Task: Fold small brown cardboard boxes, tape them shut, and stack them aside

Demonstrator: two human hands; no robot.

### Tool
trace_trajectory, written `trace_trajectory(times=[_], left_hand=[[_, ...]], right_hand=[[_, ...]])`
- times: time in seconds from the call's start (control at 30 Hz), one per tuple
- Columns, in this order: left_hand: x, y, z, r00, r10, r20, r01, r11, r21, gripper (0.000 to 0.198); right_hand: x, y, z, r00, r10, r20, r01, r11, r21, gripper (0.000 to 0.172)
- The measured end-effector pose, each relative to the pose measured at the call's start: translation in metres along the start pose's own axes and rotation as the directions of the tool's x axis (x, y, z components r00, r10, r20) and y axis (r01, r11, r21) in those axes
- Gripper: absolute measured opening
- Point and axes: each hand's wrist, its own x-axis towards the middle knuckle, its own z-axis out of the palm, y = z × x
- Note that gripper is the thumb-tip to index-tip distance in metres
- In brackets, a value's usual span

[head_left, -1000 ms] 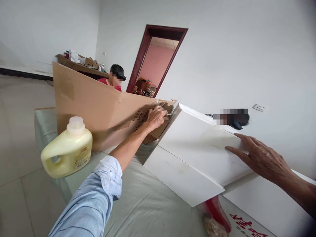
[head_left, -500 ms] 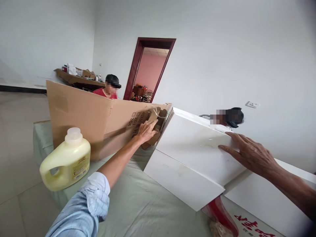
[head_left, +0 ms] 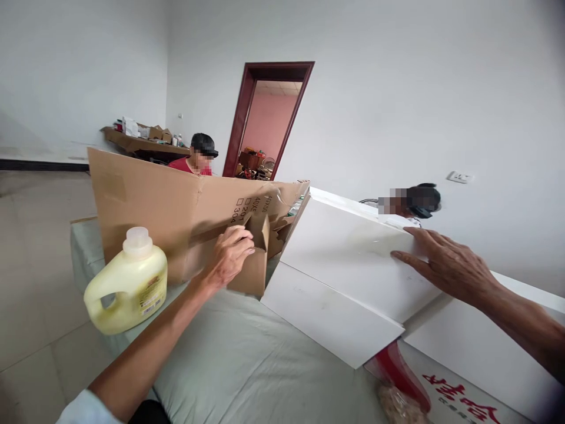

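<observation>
My left hand (head_left: 233, 256) is closed on the upper edge of a small brown cardboard box (head_left: 251, 274), whose flap (head_left: 265, 234) sticks up. The box stands against a large printed cardboard carton (head_left: 145, 203), beside a white box with hanging flaps (head_left: 339, 253). On the white box's upper right edge rests my right hand (head_left: 454, 272), fingers stretched out and thumb apart on the panel. A clear plastic item (head_left: 295, 207) shows partly behind the white box's left edge. To the left, a pale yellow jug (head_left: 132, 282) with a whitish cap stands before the carton.
A green-grey cloth (head_left: 265, 359) covers the surface below. At the lower right are a white box with red lettering (head_left: 463, 383) and a plastic bag (head_left: 399, 406). One person (head_left: 192, 162) is behind the carton, another (head_left: 419, 203) behind the white box.
My left hand has moved left and toward me, bringing the small cardboard box out from the gap beside the white box. My right hand stays on the white panel.
</observation>
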Motion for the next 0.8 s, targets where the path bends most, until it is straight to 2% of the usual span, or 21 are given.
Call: trace_trajectory(times=[0.1,0.2,0.3,0.4,0.47,0.53,0.57,0.63,0.7,0.73,0.8], left_hand=[[-0.039,0.022,-0.042,0.994,0.056,-0.089,-0.059,0.998,-0.026,0.016],[-0.074,0.056,-0.067,0.993,0.078,-0.094,-0.087,0.992,-0.094,0.017],[-0.096,0.092,-0.074,0.994,0.096,-0.044,-0.103,0.978,-0.184,0.02],[-0.103,0.121,-0.068,0.994,0.11,0.006,-0.104,0.951,-0.291,0.027],[-0.103,0.135,-0.06,0.994,0.096,0.053,-0.069,0.924,-0.377,0.032],[-0.103,0.146,-0.051,0.994,0.075,0.086,-0.026,0.883,-0.469,0.032],[-0.102,0.152,-0.048,0.991,0.074,0.112,-0.006,0.861,-0.509,0.029],[-0.1,0.161,-0.046,0.979,0.098,0.179,0.019,0.829,-0.559,0.019],[-0.095,0.166,-0.051,0.943,0.166,0.289,0.037,0.808,-0.588,0.013],[-0.091,0.166,-0.056,0.912,0.212,0.35,0.049,0.793,-0.607,0.013],[-0.08,0.158,-0.065,0.861,0.295,0.414,0.079,0.726,-0.683,0.016]], right_hand=[[0.0,0.0,0.0,0.999,-0.015,0.04,0.013,0.999,0.052,0.082],[0.001,0.0,-0.001,1.0,-0.016,0.024,0.014,0.997,0.07,0.087],[0.0,-0.009,-0.005,0.999,-0.025,-0.046,0.029,0.997,0.078,0.089],[-0.014,-0.043,-0.015,0.983,-0.07,-0.17,0.09,0.99,0.113,0.082],[-0.037,-0.079,-0.024,0.973,-0.138,-0.186,0.184,0.949,0.256,0.076],[-0.071,-0.122,-0.035,0.956,-0.256,-0.142,0.293,0.821,0.491,0.072],[-0.089,-0.143,-0.041,0.936,-0.331,-0.119,0.335,0.74,0.583,0.071],[-0.126,-0.178,-0.05,0.854,-0.501,-0.14,0.45,0.575,0.683,0.082],[-0.157,-0.199,-0.054,0.796,-0.586,-0.15,0.493,0.485,0.723,0.092],[-0.169,-0.204,-0.054,0.791,-0.594,-0.147,0.491,0.473,0.732,0.094],[-0.186,-0.206,-0.047,0.816,-0.562,-0.135,0.46,0.491,0.74,0.095]])
